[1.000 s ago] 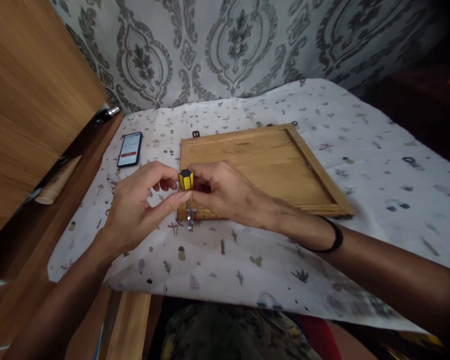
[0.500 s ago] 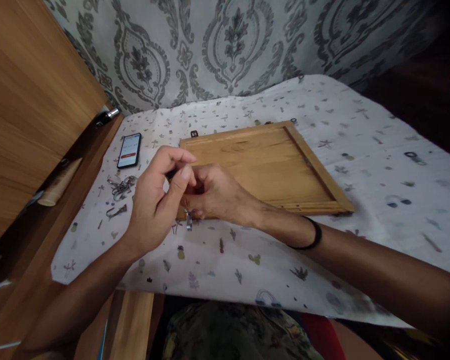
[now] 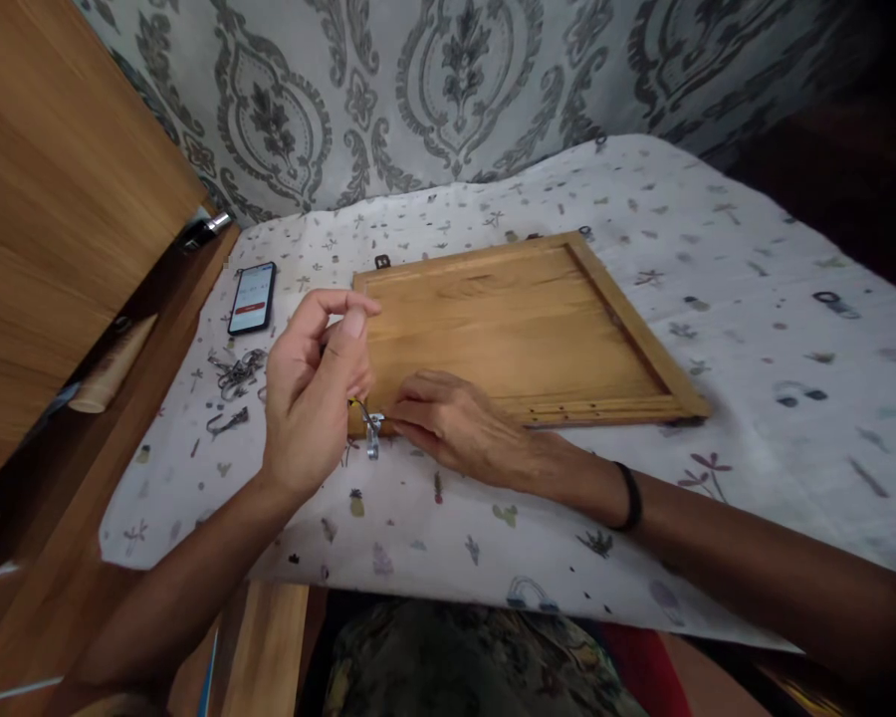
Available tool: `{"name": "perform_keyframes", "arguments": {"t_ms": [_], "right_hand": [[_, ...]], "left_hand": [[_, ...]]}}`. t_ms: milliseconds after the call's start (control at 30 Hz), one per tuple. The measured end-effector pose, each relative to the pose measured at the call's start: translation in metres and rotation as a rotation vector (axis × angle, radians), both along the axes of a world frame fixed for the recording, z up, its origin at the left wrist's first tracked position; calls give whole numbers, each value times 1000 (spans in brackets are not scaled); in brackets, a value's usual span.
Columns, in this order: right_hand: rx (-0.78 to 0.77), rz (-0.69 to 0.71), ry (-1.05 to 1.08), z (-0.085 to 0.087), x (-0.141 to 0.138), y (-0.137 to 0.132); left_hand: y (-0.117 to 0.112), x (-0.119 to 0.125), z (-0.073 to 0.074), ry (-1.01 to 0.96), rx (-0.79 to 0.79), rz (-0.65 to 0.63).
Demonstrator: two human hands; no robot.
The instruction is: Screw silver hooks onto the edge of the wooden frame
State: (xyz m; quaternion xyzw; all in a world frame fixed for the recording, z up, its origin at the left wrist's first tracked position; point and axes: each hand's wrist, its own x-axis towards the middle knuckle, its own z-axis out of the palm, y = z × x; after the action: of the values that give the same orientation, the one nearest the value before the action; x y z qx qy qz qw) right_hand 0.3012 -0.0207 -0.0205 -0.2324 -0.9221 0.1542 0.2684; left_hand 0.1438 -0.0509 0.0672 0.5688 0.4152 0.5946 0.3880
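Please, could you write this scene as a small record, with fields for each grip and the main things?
Left grip: curled around the tool, which is mostly hidden
Right grip: fingertips at the fitting, contact unclear
Fitting: metal, at the board's near left corner
Board: wooden, flat on the cloth
Loose parts: metal, left of the left grip
Phone: beyond the loose parts, screen lit

The left hand's grip (image 3: 308,398) hides nearly all of a yellow-handled tool (image 3: 354,402) and the panel (image 3: 493,329)'s nine-o'clock edge midway. Whether the right hand's grip (image 3: 444,418) pinches the shiny clip (image 3: 373,440) or merely touches its plate is unclear. At the left hand's eleven o'clock, the phone (image 3: 252,299)'s writing is too small; at nine, the metal pieces (image 3: 237,373) tangle beyond counting. The picture's edge cuts the right forearm (image 3: 762,548) at four o'clock.
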Motion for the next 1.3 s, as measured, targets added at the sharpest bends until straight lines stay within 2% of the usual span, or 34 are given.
{"name": "perform_keyframes", "arguments": {"t_ms": [333, 867, 1033, 1200, 1300], "right_hand": [[268, -12, -49, -14, -3, 1], [347, -19, -59, -16, -1, -1], [269, -15, -60, -14, -2, 1], [-13, -53, 29, -8, -7, 4], [-100, -35, 57, -6, -9, 7]], "left_hand": [[4, 1, -3, -48, 22, -14], [6, 2, -4, -15, 42, -1], [7, 2, -5, -10, 41, -10], [7, 2, -6, 27, 30, 1], [8, 2, -6, 27, 33, -9]]}}
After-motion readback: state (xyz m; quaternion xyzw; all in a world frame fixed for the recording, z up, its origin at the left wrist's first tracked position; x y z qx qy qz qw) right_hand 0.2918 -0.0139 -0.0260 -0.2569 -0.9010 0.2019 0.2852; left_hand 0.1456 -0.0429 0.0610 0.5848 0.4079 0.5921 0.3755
